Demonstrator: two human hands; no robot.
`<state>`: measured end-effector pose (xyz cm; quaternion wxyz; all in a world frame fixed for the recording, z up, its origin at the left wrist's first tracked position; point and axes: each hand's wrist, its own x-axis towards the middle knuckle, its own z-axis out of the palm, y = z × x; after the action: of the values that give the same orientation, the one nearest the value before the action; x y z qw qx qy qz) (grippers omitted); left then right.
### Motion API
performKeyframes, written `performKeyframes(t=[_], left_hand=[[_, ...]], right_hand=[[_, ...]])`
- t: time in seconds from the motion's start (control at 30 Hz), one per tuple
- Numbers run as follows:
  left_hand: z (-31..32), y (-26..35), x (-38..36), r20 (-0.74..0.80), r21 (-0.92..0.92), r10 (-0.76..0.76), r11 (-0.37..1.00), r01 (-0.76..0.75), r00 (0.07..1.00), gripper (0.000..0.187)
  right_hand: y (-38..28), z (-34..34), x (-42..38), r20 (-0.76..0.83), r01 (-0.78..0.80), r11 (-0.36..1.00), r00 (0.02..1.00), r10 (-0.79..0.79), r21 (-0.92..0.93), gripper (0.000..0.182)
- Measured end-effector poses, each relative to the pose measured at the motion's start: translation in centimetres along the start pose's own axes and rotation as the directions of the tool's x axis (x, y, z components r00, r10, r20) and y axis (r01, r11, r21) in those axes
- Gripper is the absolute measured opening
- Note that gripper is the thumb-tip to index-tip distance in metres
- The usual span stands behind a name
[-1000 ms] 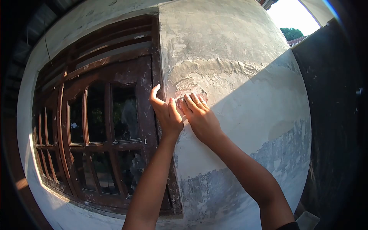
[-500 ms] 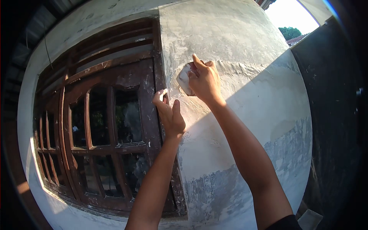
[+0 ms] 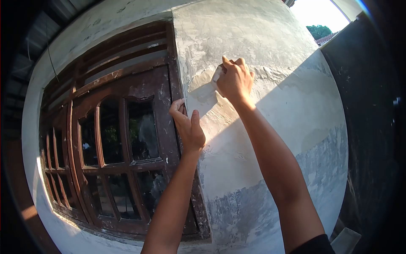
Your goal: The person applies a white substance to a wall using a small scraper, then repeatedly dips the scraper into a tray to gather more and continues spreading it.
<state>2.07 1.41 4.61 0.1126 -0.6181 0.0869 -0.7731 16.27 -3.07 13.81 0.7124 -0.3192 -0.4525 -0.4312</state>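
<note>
While the right hand [image 3: 237, 82] hides most of the flat tool [image 3: 217, 76], its grip appears clamped on it with fingers bent, apparently to press it evenly against the plastered wall [image 3: 279, 122]. The left hand [image 3: 189, 129] is half-curled beside the window frame [image 3: 176, 80], possibly for support; whether its grip closes on anything cannot be told.

brown window frame [image 3: 165, 146] with pale flecks, wall [image 3: 292, 114] mottled cream and blue-grey
</note>
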Motion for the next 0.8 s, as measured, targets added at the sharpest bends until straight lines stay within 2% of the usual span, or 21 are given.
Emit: performKeyframes(t=[0.03,0.1,0.17,0.23,0.3,0.33,0.37,0.43,0.5,0.57,0.67,0.7,0.77,0.8], left_hand=[[0.0,0.0,0.1,0.002,0.002,0.004,1.000,-0.004,1.000,0.052],[0.0,0.0,0.1,-0.008,-0.004,0.012,1.000,-0.012,1.000,0.052],[-0.1,-0.1,0.1,-0.005,-0.003,0.012,1.000,-0.012,1.000,0.051],[0.0,0.0,0.0,0.003,-0.003,0.016,1.000,-0.016,1.000,0.051],[0.0,0.2,0.0,0.017,-0.030,-0.007,1.000,0.007,1.000,0.049],[0.0,0.4,0.0,0.024,-0.052,-0.008,0.999,0.009,1.000,0.048],[-0.2,0.1,0.1,0.026,-0.048,-0.006,0.999,0.008,1.000,0.048],[-0.1,-0.6,0.0,-0.009,-0.005,0.030,1.000,-0.030,1.000,0.047],[-0.1,-0.5,0.0,-0.014,-0.037,0.018,0.999,-0.019,1.000,0.048],[0.0,-0.3,0.0,-0.013,-0.068,0.012,0.998,-0.012,1.000,0.049],[0.0,0.0,0.1,-0.015,-0.086,-0.034,0.996,0.032,0.999,0.052],[-0.1,-0.2,0.1,-0.014,-0.068,-0.021,0.997,0.020,1.000,0.053],[-0.1,-0.5,0.0,-0.011,-0.050,-0.015,0.999,0.015,1.000,0.054],[0.0,-0.5,0.0,-0.019,-0.066,-0.015,0.998,0.014,1.000,0.055]], right_hand=[[0.8,-0.5,0.8,-0.119,-0.082,0.989,0.991,0.067,-0.123,0.048],[0.4,-1.2,0.9,-0.134,-0.122,0.975,0.986,0.098,-0.188,0.046],[-1.7,-0.3,-0.3,-0.022,-0.034,0.978,0.999,0.040,0.205,0.046],[-3.3,0.9,-1.7,0.142,0.031,0.961,0.987,-0.072,0.273,0.049],[-2.4,0.7,-0.9,0.083,-0.058,0.998,0.995,0.055,0.034,0.046],[-1.2,0.1,0.0,-0.047,-0.092,0.993,0.995,0.089,-0.068,0.043],[-0.1,-0.6,1.0,-0.130,-0.101,0.988,0.988,0.085,-0.119,0.043],[0.2,-0.3,1.2,-0.163,-0.171,0.985,0.973,0.163,-0.037,0.044],[-2.2,0.3,-0.5,-0.042,-0.063,0.976,0.996,0.073,0.211,0.046],[-4.4,0.8,-1.7,0.151,-0.068,0.978,0.988,0.037,0.199,0.047],[-1.6,0.3,0.1,-0.019,-0.170,0.984,0.985,0.170,-0.054,0.040],[-0.1,-0.3,0.8,-0.149,-0.134,0.984,0.982,0.117,-0.114,0.039],[0.5,-0.2,1.4,-0.145,-0.207,0.978,0.967,0.208,0.025,0.040],[-0.7,-0.4,0.6,-0.087,-0.153,0.983,0.983,0.162,0.097,0.045]])
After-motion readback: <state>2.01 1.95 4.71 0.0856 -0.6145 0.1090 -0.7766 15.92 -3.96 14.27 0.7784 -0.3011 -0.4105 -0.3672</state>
